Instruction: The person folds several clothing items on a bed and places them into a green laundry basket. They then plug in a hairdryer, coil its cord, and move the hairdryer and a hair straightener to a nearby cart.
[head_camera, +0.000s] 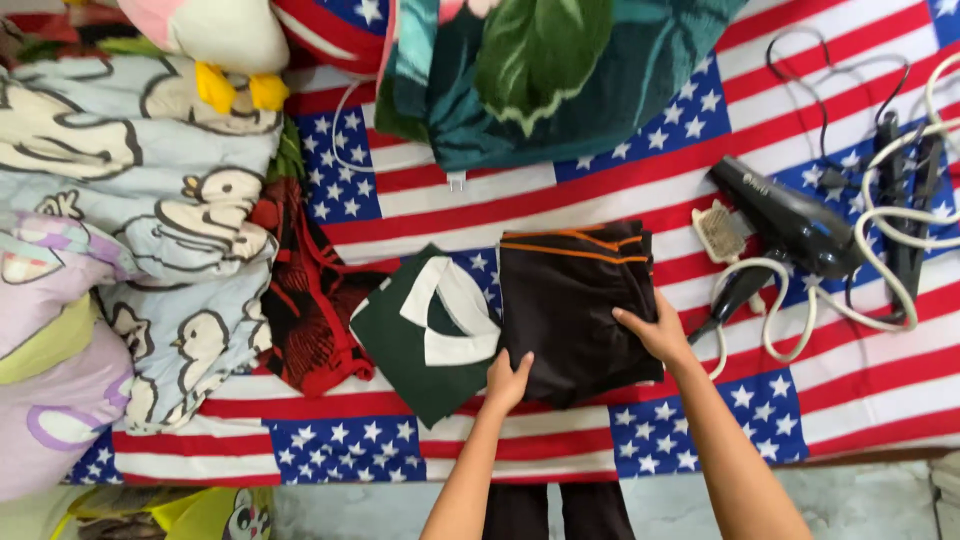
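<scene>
A folded black garment with orange stripes (575, 290) lies on the bed's red, white and blue star-and-stripe sheet (620, 180). My left hand (508, 380) presses on its near left corner. My right hand (655, 330) rests flat on its right edge, fingers spread. Beside it on the left lies a folded dark green garment with a white band (425, 330), partly under the black one.
A black hair dryer (790, 225) with a white coiled cord (800, 300), a small brush (718, 235) and a black hair iron (905, 200) lie at the right. A duck-print blanket (150, 200), red-black cloth (305, 290), teal leaf-print cloth (540, 70) and plush toy (225, 40) crowd the left and top.
</scene>
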